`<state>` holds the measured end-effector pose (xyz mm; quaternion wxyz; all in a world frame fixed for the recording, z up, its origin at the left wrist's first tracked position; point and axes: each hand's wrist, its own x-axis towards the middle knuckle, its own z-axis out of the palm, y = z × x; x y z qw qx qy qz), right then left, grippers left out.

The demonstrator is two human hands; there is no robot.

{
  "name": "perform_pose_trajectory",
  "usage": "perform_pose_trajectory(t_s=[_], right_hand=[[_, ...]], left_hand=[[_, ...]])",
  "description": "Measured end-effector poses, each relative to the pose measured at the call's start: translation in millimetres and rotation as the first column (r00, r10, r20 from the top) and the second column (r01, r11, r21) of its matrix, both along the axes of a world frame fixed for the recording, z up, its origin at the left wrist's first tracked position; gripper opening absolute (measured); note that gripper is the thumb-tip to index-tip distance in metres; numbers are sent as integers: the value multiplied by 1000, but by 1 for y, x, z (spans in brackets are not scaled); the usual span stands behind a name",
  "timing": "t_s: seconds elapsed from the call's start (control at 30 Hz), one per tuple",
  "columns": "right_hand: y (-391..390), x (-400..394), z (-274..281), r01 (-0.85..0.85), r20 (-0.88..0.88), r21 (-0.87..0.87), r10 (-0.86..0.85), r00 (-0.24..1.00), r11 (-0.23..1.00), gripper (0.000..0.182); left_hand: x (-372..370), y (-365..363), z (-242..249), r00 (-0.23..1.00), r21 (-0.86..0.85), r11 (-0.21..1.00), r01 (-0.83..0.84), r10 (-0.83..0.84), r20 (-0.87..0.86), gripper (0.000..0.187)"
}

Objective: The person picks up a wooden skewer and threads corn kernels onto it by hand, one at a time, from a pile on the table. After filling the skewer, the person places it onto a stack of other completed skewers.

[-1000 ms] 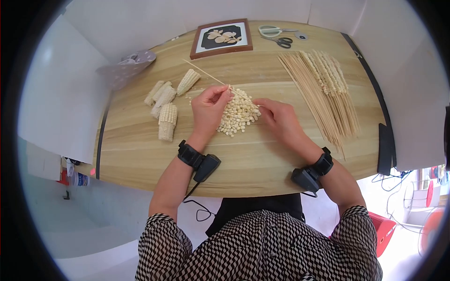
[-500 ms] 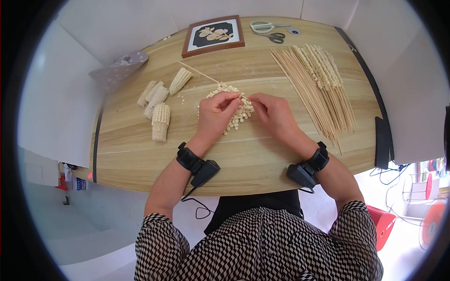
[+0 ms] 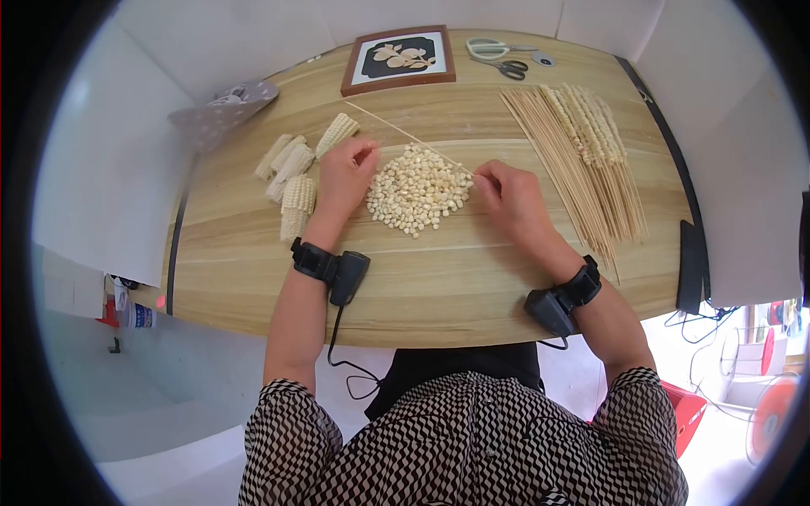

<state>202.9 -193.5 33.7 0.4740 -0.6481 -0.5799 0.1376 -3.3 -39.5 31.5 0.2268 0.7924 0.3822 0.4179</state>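
Observation:
A heap of pale corn kernels [image 3: 418, 190] lies between my hands on the wooden table. My right hand [image 3: 516, 196] pinches the near end of a thin wooden stick [image 3: 396, 127], which slants up and left over the heap's far edge. My left hand [image 3: 344, 173] is at the heap's left side, off the stick, with its fingers curled together; what it holds, if anything, is too small to make out. Just beyond it is a corn cob [image 3: 337, 133], and more partly stripped cobs [image 3: 298, 198] lie to its left.
Bare sticks [image 3: 557, 169] and sticks threaded with kernels [image 3: 586, 126] lie at the right. A framed picture [image 3: 398, 59], two pairs of scissors [image 3: 510, 69] and a round metal disc [image 3: 543, 58] are at the back. A spotted grey cloth item [image 3: 224, 114] is at the back left.
My left hand has moved left, away from the stick and my right hand, uncovering the heap. My right hand still pinches the stick's end. The view has shifted slightly.

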Motion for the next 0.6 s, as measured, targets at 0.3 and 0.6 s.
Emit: perform_pose_trajectory(t_s=[0.3,0.6], right_hand=[[2,3,-5,-8,57,8,7,998,1000,11],[1,3,-5,-20,71,-8,20,997,1000,12]], left_hand=[[-6,8,-3,919,-4,979,205,-194,-343,15],[-4,7,-5,967,-247,964,103,-155,-202,12]])
